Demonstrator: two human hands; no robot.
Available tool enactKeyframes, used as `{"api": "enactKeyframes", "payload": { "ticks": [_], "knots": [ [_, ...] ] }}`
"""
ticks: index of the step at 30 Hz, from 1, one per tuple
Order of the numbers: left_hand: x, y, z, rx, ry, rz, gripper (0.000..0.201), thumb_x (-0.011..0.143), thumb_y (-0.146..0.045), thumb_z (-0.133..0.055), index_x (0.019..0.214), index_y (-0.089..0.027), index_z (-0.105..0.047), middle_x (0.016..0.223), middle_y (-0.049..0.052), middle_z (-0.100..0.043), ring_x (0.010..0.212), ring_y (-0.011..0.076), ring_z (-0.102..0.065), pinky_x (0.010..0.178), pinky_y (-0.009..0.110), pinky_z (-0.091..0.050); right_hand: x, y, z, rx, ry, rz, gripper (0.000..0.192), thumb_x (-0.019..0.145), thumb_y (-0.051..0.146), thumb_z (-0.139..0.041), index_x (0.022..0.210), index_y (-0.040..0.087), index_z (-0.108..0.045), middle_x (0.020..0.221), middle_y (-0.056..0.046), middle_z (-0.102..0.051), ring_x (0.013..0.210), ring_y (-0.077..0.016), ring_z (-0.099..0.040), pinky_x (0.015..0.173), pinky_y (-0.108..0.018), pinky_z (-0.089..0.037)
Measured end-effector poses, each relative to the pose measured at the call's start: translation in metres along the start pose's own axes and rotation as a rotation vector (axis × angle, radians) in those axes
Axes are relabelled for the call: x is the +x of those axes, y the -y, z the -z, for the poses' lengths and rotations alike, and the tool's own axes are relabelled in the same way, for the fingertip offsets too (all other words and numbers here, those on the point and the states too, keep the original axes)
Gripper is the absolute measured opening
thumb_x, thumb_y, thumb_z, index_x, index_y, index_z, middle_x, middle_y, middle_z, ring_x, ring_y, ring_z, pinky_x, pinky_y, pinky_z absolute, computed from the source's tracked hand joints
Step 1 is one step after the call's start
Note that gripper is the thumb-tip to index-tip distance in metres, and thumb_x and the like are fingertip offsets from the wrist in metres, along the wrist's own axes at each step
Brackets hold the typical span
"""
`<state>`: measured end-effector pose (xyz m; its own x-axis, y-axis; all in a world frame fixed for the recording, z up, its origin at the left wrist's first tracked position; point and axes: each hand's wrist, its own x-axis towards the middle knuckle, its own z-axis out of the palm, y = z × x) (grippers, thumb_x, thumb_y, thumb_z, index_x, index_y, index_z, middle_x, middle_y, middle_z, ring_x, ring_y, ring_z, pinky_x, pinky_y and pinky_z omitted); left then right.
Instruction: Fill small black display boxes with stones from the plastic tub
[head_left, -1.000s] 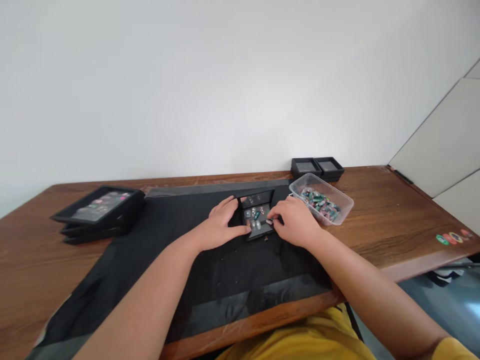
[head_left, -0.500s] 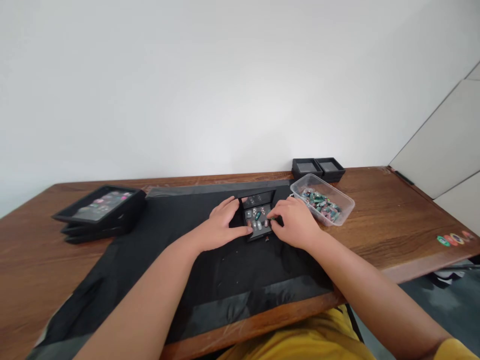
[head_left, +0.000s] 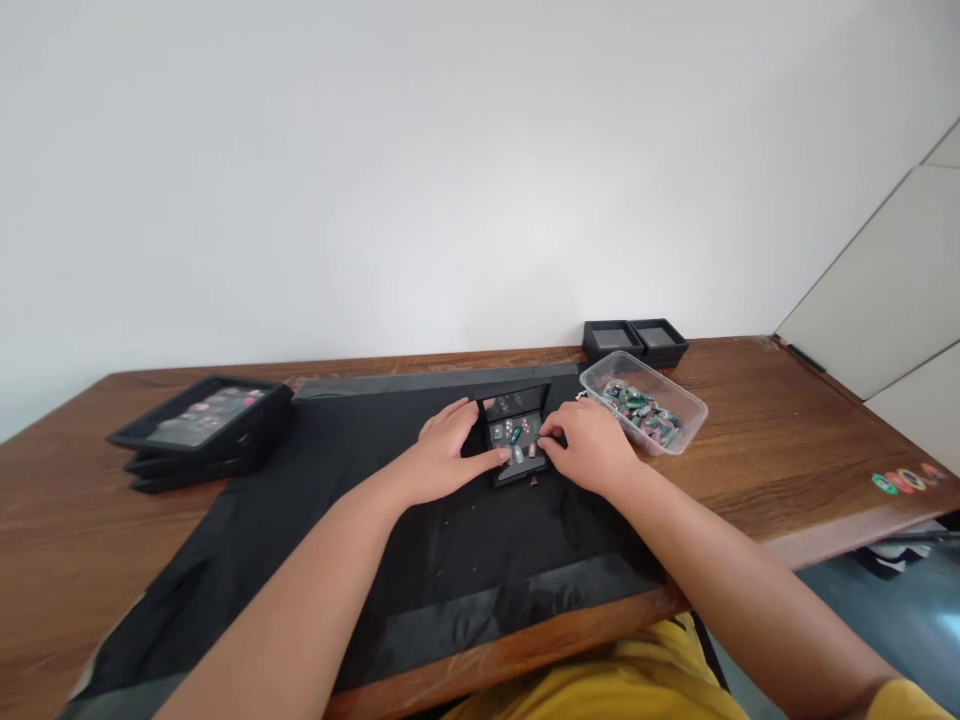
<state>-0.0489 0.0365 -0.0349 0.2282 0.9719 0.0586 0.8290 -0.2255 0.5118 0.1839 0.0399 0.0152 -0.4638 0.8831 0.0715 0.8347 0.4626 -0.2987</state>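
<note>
Barely changed: my left hand (head_left: pixel 442 455) still steadies the small black gem tray (head_left: pixel 517 440) on the worktop's black mat (head_left: pixel 450 560), while my right hand (head_left: pixel 592 450) fingers have crept up the tray's right edge; whether they pinch anything I cannot tell.

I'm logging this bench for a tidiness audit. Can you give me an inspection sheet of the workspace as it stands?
Surface: wooden table under a black mat.
Job's things: small black tray with coloured pieces; clear tub of more pieces.
Clutter: stacked black trays; two empty black boxes; stickers.
Hands: left hand steadies the tray; right hand fingers at its pieces.
Cables: nothing seen.
Surroundings: plain white wall.
</note>
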Motion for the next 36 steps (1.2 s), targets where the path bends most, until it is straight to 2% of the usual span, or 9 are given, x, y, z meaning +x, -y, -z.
{"api": "enactKeyframes", "payload": {
  "ticks": [4, 7, 12, 15, 21, 30, 36],
  "knots": [
    [0.0, -0.003, 0.0, -0.005, -0.007, 0.026, 0.084, 0.08, -0.073, -0.056, 0.146, -0.023, -0.05, 0.151, 0.013, -0.057, 0.148, 0.038, -0.043, 0.119, 0.052, -0.037, 0.002, 0.002, -0.001, 0.01, -0.01, -0.059, 0.013, 0.091, 0.02, -0.066, 0.095, 0.019, -0.079, 0.094, -0.006, -0.078, 0.092, -0.0226, -0.066, 0.086, -0.033, -0.045],
    [0.002, -0.008, -0.002, -0.007, -0.04, 0.048, 0.077, 0.081, -0.071, -0.054, 0.14, -0.022, -0.055, 0.148, 0.014, -0.06, 0.146, 0.0388, -0.044, 0.118, 0.053, -0.037, 0.002, 0.005, -0.002, 0.008, -0.026, -0.081, 0.015, 0.091, 0.019, -0.063, 0.093, 0.019, -0.078, 0.093, -0.006, -0.079, 0.091, -0.0234, -0.067, 0.085, -0.034, -0.046],
    [0.01, -0.02, -0.009, -0.006, -0.138, 0.094, 0.056, 0.08, -0.057, -0.06, 0.125, -0.023, -0.064, 0.129, 0.011, -0.07, 0.137, 0.0374, -0.053, 0.115, 0.053, -0.041, 0.002, 0.007, -0.002, 0.043, -0.033, -0.093, 0.017, 0.09, 0.019, -0.063, 0.1, 0.019, -0.077, 0.089, -0.005, -0.078, 0.09, -0.0234, -0.067, 0.084, -0.032, -0.046],
    [0.013, -0.027, -0.012, -0.016, -0.182, 0.132, 0.051, 0.079, -0.05, -0.063, 0.122, -0.023, -0.066, 0.12, 0.011, -0.072, 0.132, 0.0369, -0.057, 0.112, 0.052, -0.044, 0.002, 0.007, -0.002, 0.067, -0.039, -0.096, 0.02, 0.09, 0.017, -0.063, 0.103, 0.019, -0.077, 0.088, -0.005, -0.079, 0.09, -0.0234, -0.068, 0.084, -0.032, -0.047],
    [0.016, -0.032, -0.015, -0.016, -0.22, 0.163, 0.05, 0.082, -0.048, -0.062, 0.125, -0.023, -0.069, 0.125, 0.012, -0.071, 0.132, 0.0378, -0.056, 0.111, 0.053, -0.045, 0.002, 0.007, -0.003, 0.048, -0.025, -0.068, 0.024, 0.09, 0.019, -0.062, 0.105, 0.019, -0.08, 0.093, -0.006, -0.08, 0.094, -0.0248, -0.069, 0.088, -0.034, -0.048],
    [0.017, -0.035, -0.016, -0.025, -0.224, 0.157, 0.048, 0.085, -0.05, -0.06, 0.126, -0.027, -0.071, 0.124, 0.01, -0.072, 0.133, 0.0373, -0.055, 0.112, 0.052, -0.044, 0.002, 0.007, -0.003, 0.045, -0.027, -0.05, 0.027, 0.092, 0.019, -0.061, 0.11, 0.019, -0.08, 0.1, -0.007, -0.08, 0.099, -0.0245, -0.07, 0.092, -0.034, -0.049],
    [0.018, -0.025, -0.013, -0.038, -0.179, 0.146, 0.048, 0.084, -0.047, -0.058, 0.126, -0.029, -0.07, 0.124, 0.006, -0.073, 0.136, 0.0353, -0.055, 0.116, 0.051, -0.042, 0.001, 0.007, -0.001, 0.048, -0.02, -0.083, 0.03, 0.095, 0.016, -0.055, 0.114, 0.02, -0.078, 0.103, -0.007, -0.08, 0.101, -0.0245, -0.07, 0.09, -0.033, -0.049]
  ]
}}
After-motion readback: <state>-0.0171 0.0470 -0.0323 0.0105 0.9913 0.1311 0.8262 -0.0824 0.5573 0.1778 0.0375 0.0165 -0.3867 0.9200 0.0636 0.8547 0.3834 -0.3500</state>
